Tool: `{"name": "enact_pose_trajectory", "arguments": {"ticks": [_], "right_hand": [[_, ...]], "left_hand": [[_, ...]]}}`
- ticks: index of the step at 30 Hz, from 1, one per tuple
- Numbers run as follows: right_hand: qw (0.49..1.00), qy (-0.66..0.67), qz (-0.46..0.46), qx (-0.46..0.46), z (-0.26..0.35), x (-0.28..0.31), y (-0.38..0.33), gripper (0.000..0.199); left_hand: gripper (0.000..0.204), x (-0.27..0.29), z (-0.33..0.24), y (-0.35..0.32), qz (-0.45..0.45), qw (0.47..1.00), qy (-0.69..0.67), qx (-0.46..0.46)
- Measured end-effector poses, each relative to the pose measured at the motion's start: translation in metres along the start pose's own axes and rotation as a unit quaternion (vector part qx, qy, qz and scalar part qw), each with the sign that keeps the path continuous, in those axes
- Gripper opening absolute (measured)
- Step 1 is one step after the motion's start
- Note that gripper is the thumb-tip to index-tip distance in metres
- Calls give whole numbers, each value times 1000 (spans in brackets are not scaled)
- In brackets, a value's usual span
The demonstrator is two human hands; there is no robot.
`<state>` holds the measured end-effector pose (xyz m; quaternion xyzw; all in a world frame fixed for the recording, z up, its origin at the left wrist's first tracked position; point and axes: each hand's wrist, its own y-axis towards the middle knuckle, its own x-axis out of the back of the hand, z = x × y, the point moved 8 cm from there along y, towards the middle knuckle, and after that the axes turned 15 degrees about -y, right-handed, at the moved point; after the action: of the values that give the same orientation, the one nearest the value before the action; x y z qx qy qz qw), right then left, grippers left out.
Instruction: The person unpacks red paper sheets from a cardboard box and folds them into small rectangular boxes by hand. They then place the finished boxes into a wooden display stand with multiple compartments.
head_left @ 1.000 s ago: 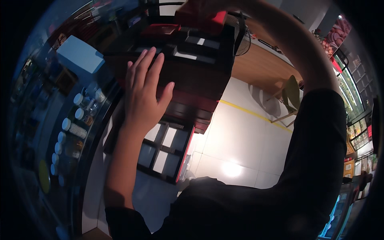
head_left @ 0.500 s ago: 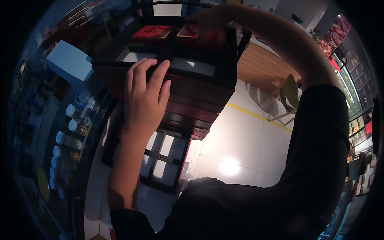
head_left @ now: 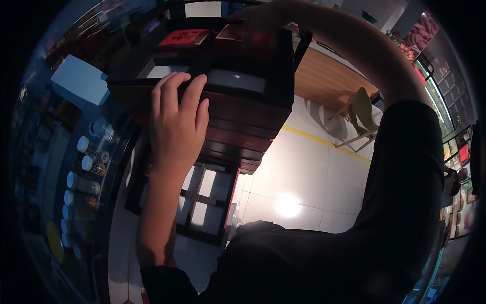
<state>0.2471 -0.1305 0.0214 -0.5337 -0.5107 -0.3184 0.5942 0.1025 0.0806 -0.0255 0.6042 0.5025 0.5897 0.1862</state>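
Note:
A stack of dark boxes (head_left: 243, 111) stands in front of me. The uppermost is a black compartmented tray (head_left: 283, 96) with white-bottomed near sections. In its far-left compartment lies a red packet with dark markings (head_left: 183, 38); another red packet (head_left: 228, 33) is in the far-right one. My left hand (head_left: 177, 121) rests at the tray's near rim, fingers apart and slightly bent over it. My right hand (head_left: 266, 23) reaches round to the far-right compartment, over the red packet there. Shadow and blur hide its fingers, so its grip does not show.
Below the stack is another black tray with white compartments (head_left: 205, 202). At the left, several white-lidded jars (head_left: 83, 182) stand beside a white box (head_left: 80, 78). A green chair (head_left: 362, 114) and a wooden counter (head_left: 329, 71) are at the right, beyond a yellow floor line (head_left: 314, 138).
The whole view has shifted slightly, so the tray and stack appear a little farther left. Both hands keep nearly the same places on the tray.

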Motion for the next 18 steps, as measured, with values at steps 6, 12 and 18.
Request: {"name": "enact_pose_trajectory", "arguments": {"ticks": [6, 12, 18], "right_hand": [[994, 5, 108, -14, 23, 4, -18, 110], [965, -249, 67, -53, 8, 9, -28, 120], [909, -357, 208, -55, 14, -10, -20, 124]], "left_hand": [[36, 1, 3, -1, 1, 1000, 6, 7], [36, -1, 0, 1, -1, 1000, -1, 3], [36, 3, 0, 1, 0, 999, 36, 2]]}}
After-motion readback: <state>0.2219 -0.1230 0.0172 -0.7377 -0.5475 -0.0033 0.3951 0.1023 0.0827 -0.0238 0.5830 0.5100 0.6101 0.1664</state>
